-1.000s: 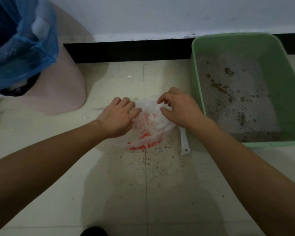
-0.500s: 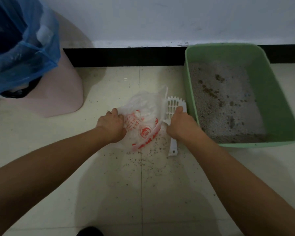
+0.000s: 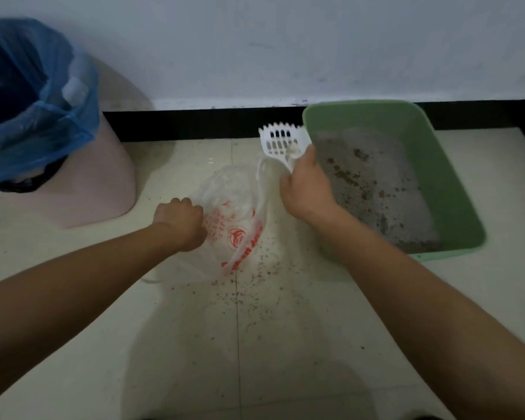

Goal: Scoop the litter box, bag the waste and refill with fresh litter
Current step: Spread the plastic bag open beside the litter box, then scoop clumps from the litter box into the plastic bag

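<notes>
Beside one litter box [image 3: 446,183], right hand [image 3: 306,189] fingers grip one scoop [image 3: 281,142]; left hand [image 3: 179,225] fingers clutch one bag [image 3: 234,213].

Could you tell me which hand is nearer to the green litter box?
The right. The right hand, holding the white scoop, is beside the left wall of the litter box; the left hand grips the plastic bag farther left, away from it.
</notes>
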Demonstrator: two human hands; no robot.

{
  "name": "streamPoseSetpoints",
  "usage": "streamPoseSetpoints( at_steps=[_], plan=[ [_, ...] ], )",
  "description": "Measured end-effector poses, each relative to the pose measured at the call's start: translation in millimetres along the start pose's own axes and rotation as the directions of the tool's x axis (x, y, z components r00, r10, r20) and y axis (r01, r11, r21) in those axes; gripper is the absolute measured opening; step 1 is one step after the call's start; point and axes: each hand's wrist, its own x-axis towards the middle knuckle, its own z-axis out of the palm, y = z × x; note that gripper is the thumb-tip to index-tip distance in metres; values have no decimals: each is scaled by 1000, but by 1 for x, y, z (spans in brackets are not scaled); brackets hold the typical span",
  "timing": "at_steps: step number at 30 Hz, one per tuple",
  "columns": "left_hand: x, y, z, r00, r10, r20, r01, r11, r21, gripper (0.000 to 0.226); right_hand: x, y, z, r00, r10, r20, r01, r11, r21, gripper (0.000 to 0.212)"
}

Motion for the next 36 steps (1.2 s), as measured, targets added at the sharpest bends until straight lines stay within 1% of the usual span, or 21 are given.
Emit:
streamPoseSetpoints(
  at_steps=[1,3,4,6,8,9,11,13,16,19,21,22,24,26,29,33,36],
  plan=[
    [2,3,-6,999,-6,-47,6,1000,-4,47,6,-4,-15,997,-48,-52,47,999,-12,60],
    [6,13,-22,985,-12,-170,6,999,-41,46,17,-8,-49,988,-119,-103,108,988,-107,43],
    [9,19,-31,973,-16,-230,-4,996,-86,46,23,-6,-66,986,-139,-95,121,977,-174,40],
    [14,35,-51,938,-22,-345,-59,973,-222,47,36,5,-98,988,-151,-40,128,933,-337,41],
    [19,54,-71,905,-29,-425,-137,926,-353,48,46,27,-131,987,-161,22,151,856,-495,40],
    [21,66,-80,897,-37,-440,-168,893,-417,48,49,39,-146,984,-165,65,172,800,-574,39],
    [24,93,-95,915,-57,-400,-196,803,-563,51,55,63,-176,980,-118,160,196,693,-694,42],
    [26,122,-105,954,-49,-295,-171,718,-674,56,63,87,-200,974,-25,224,190,629,-754,49],
    [23,162,-114,987,-2,-158,-116,668,-735,65,74,111,-220,946,117,301,171,609,-775,46],
    [24,195,-114,996,-35,-85,-46,612,-789,61,79,129,-225,904,202,377,197,585,-786,39],
    [28,212,-110,994,-100,-49,16,569,-822,54,76,143,-220,883,209,420,255,537,-804,41],
    [29,219,-108,991,-128,-30,46,553,-832,55,73,152,-215,878,205,433,285,502,-817,42],
    [31,230,-101,986,-166,2,92,541,-836,68,64,168,-206,891,167,422,317,436,-842,43],
    [32,234,-93,981,-195,-6,101,538,-837,77,55,178,-205,910,121,396,320,401,-858,45],
    [35,236,-82,966,-252,-61,79,513,-855,73,42,187,-217,923,82,377,315,404,-859,42],
    [38,236,-78,950,-297,-101,77,531,-844,71,23,209,-206,936,103,336,241,510,-826,42],
    [37,235,-80,947,-298,-123,61,539,-840,71,22,213,-193,942,78,327,234,544,-805,39]
  ],
)
